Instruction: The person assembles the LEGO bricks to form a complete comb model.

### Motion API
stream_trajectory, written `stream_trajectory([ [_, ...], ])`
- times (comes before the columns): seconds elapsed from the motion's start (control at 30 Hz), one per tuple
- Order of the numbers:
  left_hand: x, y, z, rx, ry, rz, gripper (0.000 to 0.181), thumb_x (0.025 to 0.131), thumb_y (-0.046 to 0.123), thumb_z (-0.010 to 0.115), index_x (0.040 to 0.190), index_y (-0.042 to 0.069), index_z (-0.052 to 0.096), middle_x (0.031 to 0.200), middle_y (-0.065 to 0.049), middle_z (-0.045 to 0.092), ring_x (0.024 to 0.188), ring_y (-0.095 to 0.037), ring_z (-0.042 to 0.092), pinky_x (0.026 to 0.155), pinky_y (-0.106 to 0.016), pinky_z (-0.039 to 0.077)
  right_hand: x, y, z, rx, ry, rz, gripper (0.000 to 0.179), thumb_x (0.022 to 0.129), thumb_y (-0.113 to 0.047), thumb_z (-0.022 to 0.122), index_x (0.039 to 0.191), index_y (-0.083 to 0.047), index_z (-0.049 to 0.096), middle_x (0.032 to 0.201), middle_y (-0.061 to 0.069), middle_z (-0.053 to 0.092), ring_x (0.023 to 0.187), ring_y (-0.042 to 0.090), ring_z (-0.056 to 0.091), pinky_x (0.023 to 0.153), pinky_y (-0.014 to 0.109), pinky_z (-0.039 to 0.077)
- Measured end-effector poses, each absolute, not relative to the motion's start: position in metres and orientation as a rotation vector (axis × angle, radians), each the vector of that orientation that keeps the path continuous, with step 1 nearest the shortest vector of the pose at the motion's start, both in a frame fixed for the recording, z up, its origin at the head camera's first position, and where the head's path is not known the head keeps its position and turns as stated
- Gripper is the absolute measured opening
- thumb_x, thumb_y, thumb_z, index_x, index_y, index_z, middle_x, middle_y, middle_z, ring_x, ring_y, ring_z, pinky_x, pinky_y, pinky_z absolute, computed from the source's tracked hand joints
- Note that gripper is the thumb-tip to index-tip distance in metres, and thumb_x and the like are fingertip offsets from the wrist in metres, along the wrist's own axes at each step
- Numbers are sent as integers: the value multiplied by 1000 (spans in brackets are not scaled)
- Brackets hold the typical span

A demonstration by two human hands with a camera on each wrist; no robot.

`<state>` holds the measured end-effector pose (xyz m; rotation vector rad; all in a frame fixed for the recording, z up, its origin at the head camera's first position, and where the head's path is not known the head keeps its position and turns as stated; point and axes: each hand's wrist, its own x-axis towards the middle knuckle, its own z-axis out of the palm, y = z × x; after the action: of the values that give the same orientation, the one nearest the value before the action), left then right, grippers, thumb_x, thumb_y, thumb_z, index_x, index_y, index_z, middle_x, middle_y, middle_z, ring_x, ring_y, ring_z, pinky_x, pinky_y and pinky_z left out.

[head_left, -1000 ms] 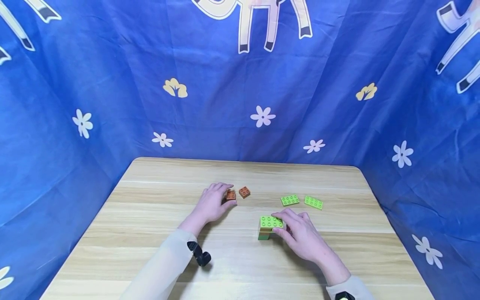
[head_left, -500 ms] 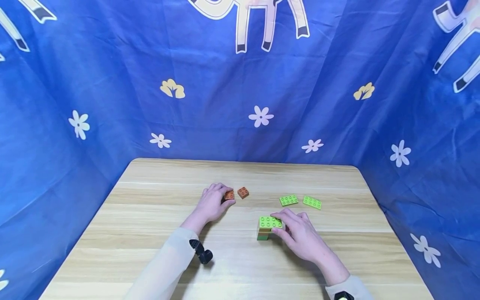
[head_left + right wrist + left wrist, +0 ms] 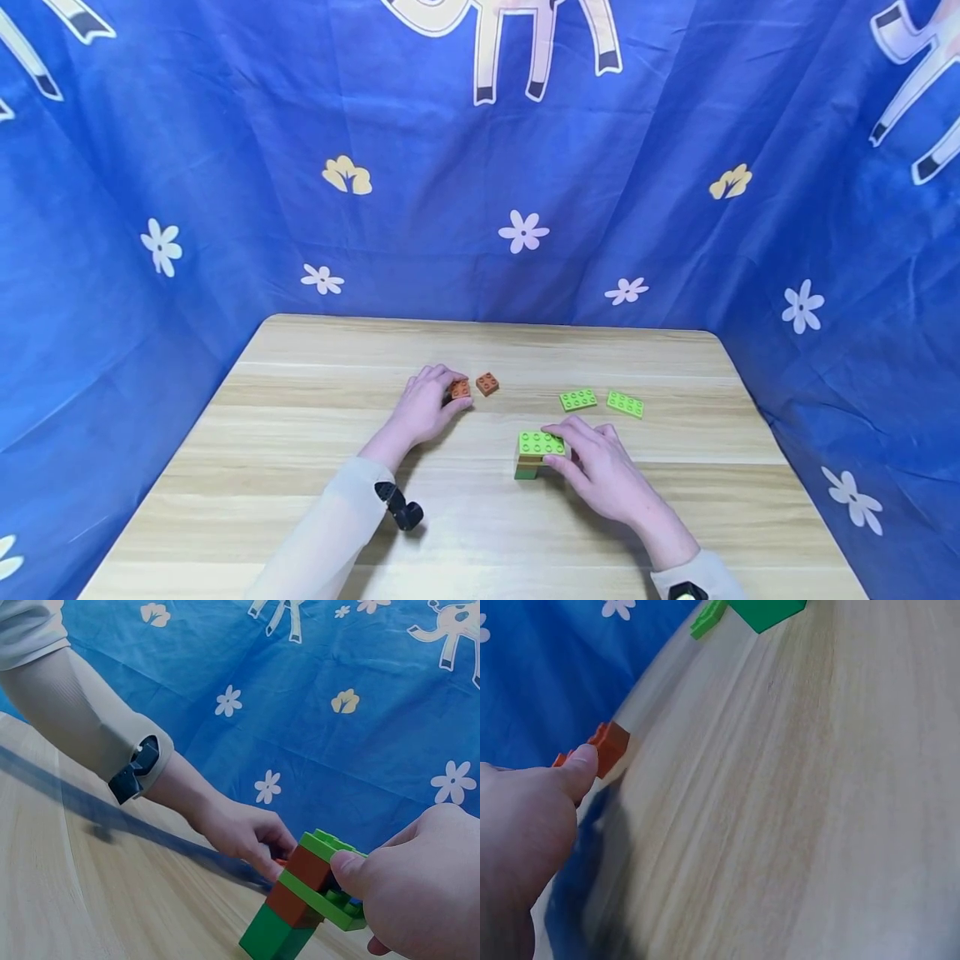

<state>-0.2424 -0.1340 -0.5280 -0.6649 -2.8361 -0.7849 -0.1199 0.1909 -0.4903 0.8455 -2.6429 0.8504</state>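
My left hand pinches a small orange-brown toy brick with studs on top, thumb at its near side and fingers at its far side. The thumb partly hides orange-brown plastic in the left wrist view. Near the middle of the table, my right hand grips the upper part of a brick stack from the right. As the right wrist view shows, this stack has a dark green base, then orange-brown bricks alternating with light green plates. Its upper light green plate juts out toward the right palm, which hides part of it.
Just right of the left fingertips lies a second orange-brown brick. Two light green studded plates, one left and one right, lie beyond the right hand. A blue patterned curtain hangs around the wooden table.
The left index finger has come down and the left fingers have closed on the small orange-brown brick. The right hand and the stack stay in place.
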Motion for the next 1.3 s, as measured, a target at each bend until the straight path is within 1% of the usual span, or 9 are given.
stream_trajectory([
  [0.13,-239,-132,-522,-682,-2799,-833,44,98,36,78,133,11,69,126,-5,67,122,-29,56,101,-52,44,-120,191,-491,851,-2626,845,37,103,-34,72,136,-16,68,112,-19,61,78,-6,48,85,35,37],
  [0.3,-230,-127,-514,-710,-2770,-904,45,97,37,79,133,11,69,126,-4,70,121,-27,60,109,-55,43,-120,191,-491,847,-2619,852,38,103,-34,72,136,-16,68,112,-19,61,77,-6,48,85,36,37],
  [0.47,-218,-118,-502,-753,-2733,-998,48,95,35,81,134,10,69,129,-4,70,125,-29,60,113,-58,39,-121,192,-491,830,-2638,865,38,103,-35,72,136,-17,68,112,-21,60,77,-6,48,86,35,36],
  [0.53,-213,-113,-495,-782,-2726,-1030,49,94,35,82,135,12,69,128,-1,70,125,-28,61,114,-57,38,-121,193,-490,824,-2652,872,39,103,-36,71,137,-17,68,112,-22,59,77,-6,48,87,35,37],
  [0.7,-200,-104,-483,-827,-2732,-1091,49,94,44,81,136,21,70,124,7,69,123,-22,60,115,-54,38,-120,193,-489,826,-2657,868,39,103,-36,71,137,-17,68,112,-21,59,77,-5,48,87,36,38],
  [0.83,-191,-99,-477,-809,-2746,-1157,51,94,54,77,137,26,70,135,5,67,133,-25,55,117,-56,36,-121,193,-490,836,-2639,865,38,103,-34,71,137,-15,68,113,-19,60,77,-4,49,86,37,38],
  [1.0,-184,-95,-470,-829,-2744,-1202,53,94,59,73,136,27,70,140,2,65,134,-25,55,117,-56,38,-120,193,-490,830,-2646,871,38,103,-34,72,137,-17,68,114,-20,60,78,-5,49,87,37,38],
  [1.17,-179,-93,-466,-880,-2712,-1229,51,95,55,74,136,24,70,140,1,66,133,-23,57,115,-53,40,-120,191,-490,839,-2644,865,37,103,-33,72,136,-17,68,113,-21,59,78,-6,48,86,36,38],
  [1.3,-177,-89,-465,-926,-2667,-1266,49,95,48,79,136,24,70,136,5,67,130,-20,59,114,-49,43,-120,192,-491,850,-2644,864,37,103,-33,72,136,-17,68,112,-20,59,77,-6,48,86,36,38],
])
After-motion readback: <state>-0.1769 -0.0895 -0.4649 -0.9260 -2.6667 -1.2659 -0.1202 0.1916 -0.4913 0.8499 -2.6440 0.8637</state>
